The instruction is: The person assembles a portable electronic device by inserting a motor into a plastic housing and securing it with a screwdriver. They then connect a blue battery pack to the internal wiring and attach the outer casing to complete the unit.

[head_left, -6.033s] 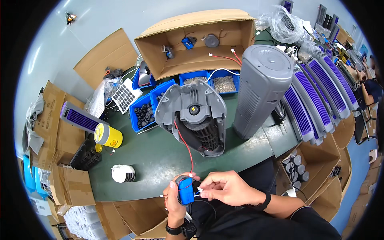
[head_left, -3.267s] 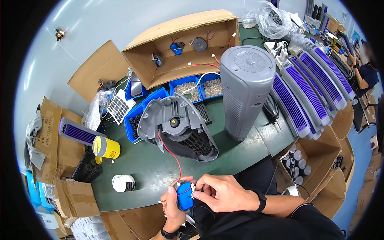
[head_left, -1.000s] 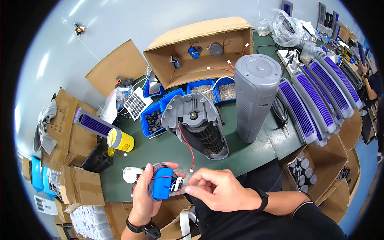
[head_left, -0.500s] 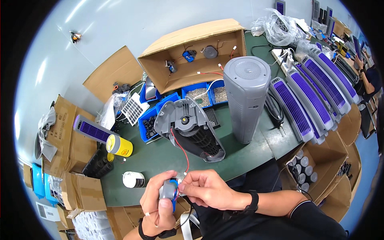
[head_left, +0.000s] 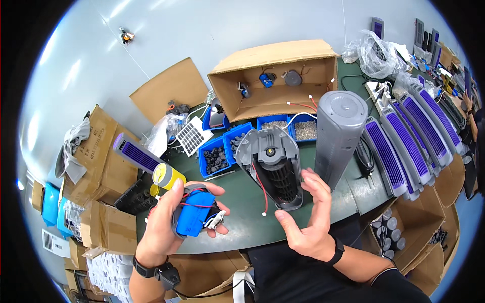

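My left hand [head_left: 160, 230] is closed around a blue battery pack [head_left: 194, 212] set on a grey base. Red and black wires cross the pack, and a small white part hangs at its right side. My right hand [head_left: 314, 227] holds nothing, its fingers apart, just right of the front of an open grey fan housing [head_left: 242, 151]. Inside that housing a black ribbed fan rotor [head_left: 279, 177] shows. A red wire [head_left: 260, 182] runs from the housing's top and ends in a white plug on the green table. Behind my right hand stands a closed grey tower housing [head_left: 339, 136].
Blue bins [head_left: 214, 160] hold black parts and screws below a cardboard box [head_left: 278, 55] with motors. Grey and purple fan panels [head_left: 386, 156] lean in a row at right. A yellow-and-white container [head_left: 169, 177] stands left. An open carton [head_left: 411, 214] with grey cylinders sits at lower right.
The hands have parted: the left moved left and up with the battery pack, turning its blue side up. My right hand let go and opened. The housing's red wire now hangs separately.
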Demonstrator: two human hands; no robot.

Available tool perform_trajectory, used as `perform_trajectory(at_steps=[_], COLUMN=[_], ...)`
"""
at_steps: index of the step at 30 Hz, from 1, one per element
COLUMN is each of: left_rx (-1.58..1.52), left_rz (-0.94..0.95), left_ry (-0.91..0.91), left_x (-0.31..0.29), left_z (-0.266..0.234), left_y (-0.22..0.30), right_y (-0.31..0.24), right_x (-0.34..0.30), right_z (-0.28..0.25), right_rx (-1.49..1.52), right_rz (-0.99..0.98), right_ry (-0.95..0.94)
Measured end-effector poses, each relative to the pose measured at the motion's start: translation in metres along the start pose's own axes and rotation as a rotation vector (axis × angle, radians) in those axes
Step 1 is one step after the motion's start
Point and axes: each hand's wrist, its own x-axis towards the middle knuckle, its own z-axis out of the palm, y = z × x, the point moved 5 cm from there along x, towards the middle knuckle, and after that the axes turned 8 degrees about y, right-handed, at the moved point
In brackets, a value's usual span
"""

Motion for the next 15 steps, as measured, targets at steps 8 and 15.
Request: perform_trajectory(at_steps=[8,15], left_rx=[0.096,0.271], left_rz=[0.153,0.433], left_ry=[0.013,0.109], left_x=[0.002,0.009], left_z=[0.01,0.035], left_y=[0.037,0.07], right_y=[0.036,0.061], right_x=[0.02,0.013], right_z=[0.015,0.019], right_rx=[0.081,0.231], right_rz=[0.155,0.249], right_ry=[-0.05,-0.094])
